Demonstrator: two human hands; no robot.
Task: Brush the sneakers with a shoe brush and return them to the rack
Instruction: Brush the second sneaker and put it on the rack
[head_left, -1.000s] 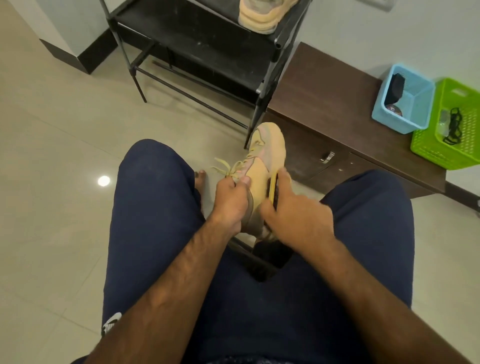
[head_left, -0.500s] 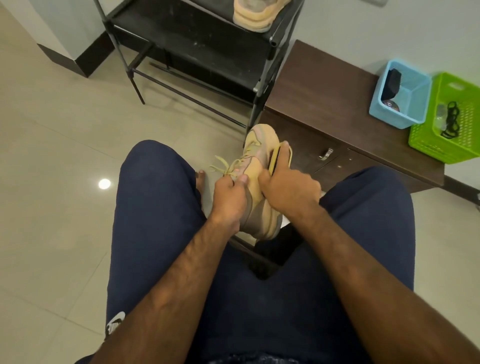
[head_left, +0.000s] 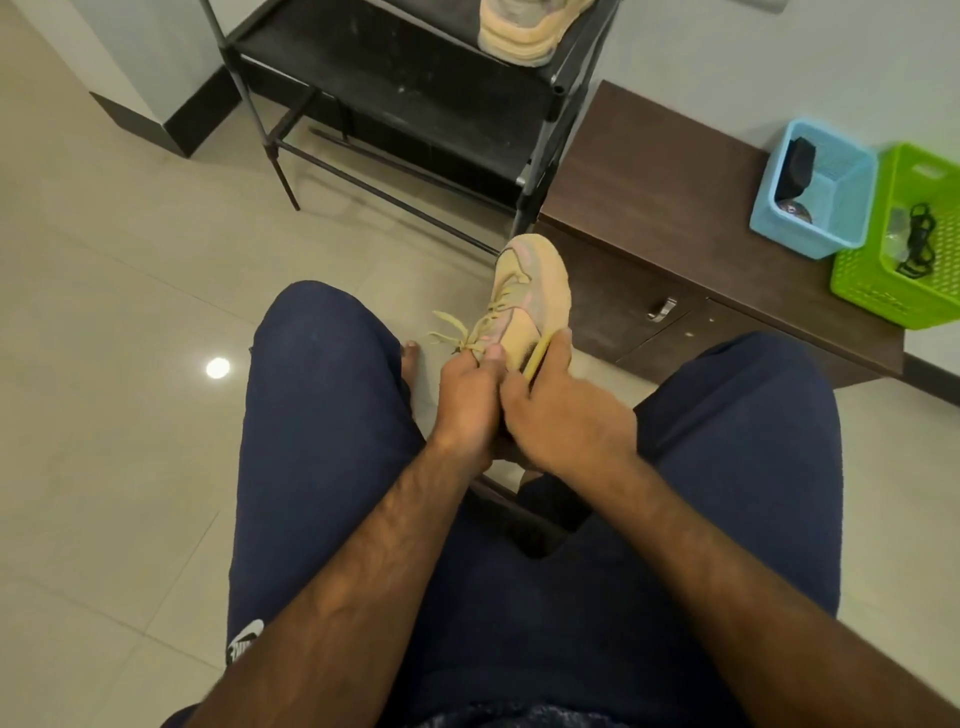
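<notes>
The floor (head_left: 104, 312) is of pale glossy tiles, and one small light reflects in it at the left. Against the far wall stands a black metal shoe rack (head_left: 405, 104) with dusty shelves. Just beside it, to the right, is a low dark brown cabinet (head_left: 675, 208) with a metal handle on its front.

A person sits before these, knees apart, in dark blue shorts (head_left: 322, 415); one bare toe shows on the floor between the legs.

On the right end of the cabinet top a green basket (head_left: 883, 280) and a smaller blue basket (head_left: 795, 239) stand touching each other. Each holds some dark small things that I cannot identify.

One tan sneaker (head_left: 524, 31) lies on the upper shelf of the rack, at its right end, partly cut off by the top edge of the view. The other sneaker (head_left: 530, 291) is held in the air between the knees, with the toe pointing away towards the corner of the cabinet.

The left hand (head_left: 467, 395) grasps this sneaker at its opening, the thumb lying on the upper near the laces. The right hand (head_left: 566, 415) is curled around the shoe brush (head_left: 537, 356) and holds it against the right side of the sneaker. Only a yellow edge of the brush shows under the fingers.

The loose laces (head_left: 457, 332) hang out to the left of the shoe.
</notes>
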